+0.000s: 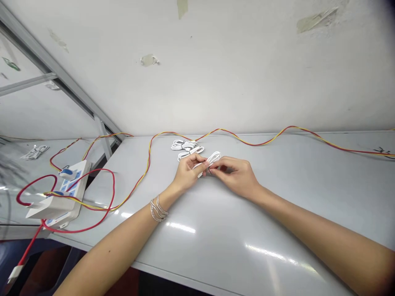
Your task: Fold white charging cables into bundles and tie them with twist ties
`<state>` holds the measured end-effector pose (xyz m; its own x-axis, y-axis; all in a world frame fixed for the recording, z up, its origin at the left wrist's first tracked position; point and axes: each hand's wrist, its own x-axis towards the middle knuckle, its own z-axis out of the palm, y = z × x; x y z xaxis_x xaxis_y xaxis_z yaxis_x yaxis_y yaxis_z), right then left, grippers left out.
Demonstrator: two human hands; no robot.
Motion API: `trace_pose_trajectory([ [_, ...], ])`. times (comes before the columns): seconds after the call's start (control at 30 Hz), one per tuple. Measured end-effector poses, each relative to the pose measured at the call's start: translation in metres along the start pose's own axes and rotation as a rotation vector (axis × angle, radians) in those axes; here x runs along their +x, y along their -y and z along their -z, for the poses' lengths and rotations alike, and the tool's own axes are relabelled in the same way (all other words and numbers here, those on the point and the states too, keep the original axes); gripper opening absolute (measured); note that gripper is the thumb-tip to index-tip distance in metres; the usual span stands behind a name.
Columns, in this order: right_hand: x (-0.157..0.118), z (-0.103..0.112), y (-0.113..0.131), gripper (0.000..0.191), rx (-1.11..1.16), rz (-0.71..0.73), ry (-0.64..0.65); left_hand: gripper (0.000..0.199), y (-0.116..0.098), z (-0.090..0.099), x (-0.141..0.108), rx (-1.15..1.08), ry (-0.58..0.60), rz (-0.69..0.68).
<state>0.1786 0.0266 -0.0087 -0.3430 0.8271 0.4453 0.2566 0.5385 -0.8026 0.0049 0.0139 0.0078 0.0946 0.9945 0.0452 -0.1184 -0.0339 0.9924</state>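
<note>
My left hand [189,170] is closed around a coiled white cable [213,157], whose loops stick out past the fingertips. A short black twist tie [210,170] is pinched between the thumb and fingers of my right hand [233,172], right beside the coil. Just beyond my left hand, more bundled white cables [184,145] lie on the grey table [216,230], bound with dark ties. My fingers hide part of the held coil.
A white power strip [80,176] with plugs and a red cord [113,185] stands at the left. A twisted red-yellow wire [259,144] runs along the wall. Another white cable bundle [35,152] lies far left, and black ties [382,151] lie far right.
</note>
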Motion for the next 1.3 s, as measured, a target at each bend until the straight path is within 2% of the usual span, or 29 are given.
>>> trace_pose_trajectory([
  [0.07,-0.001,-0.0004,-0.0011,0.004,-0.022,0.015,-0.047,0.041,-0.0009,-0.0005,-0.0003,-0.004,0.006,0.013],
  [0.13,-0.0014,0.0,-0.0013,0.01,-0.073,0.03,-0.087,0.04,-0.0016,-0.0007,-0.0003,0.004,0.011,0.023],
  [0.27,-0.0005,0.0011,0.0006,0.016,-0.198,0.162,-0.157,0.037,-0.0008,0.0006,0.0003,0.029,0.039,0.02],
  [0.43,0.0007,0.0002,-0.0001,0.026,-0.201,0.271,-0.137,0.03,0.0027,0.0029,0.0014,0.037,0.074,0.025],
  [0.6,0.0005,-0.0001,-0.0019,0.024,-0.185,0.233,-0.111,0.031,0.002,0.0031,0.0018,0.037,0.103,0.019],
  [0.83,0.0005,0.0007,0.0013,0.015,-0.134,0.104,-0.071,0.036,0.0005,0.0029,0.001,0.079,0.131,0.0],
  [1.07,0.0024,0.0007,0.0003,0.009,-0.078,0.062,-0.11,0.032,0.0,0.0035,0.0014,0.116,0.156,-0.039],
  [1.3,0.0035,0.0014,0.0,0.006,-0.003,0.006,-0.104,0.032,-0.004,0.0049,0.0001,0.109,0.166,0.006],
])
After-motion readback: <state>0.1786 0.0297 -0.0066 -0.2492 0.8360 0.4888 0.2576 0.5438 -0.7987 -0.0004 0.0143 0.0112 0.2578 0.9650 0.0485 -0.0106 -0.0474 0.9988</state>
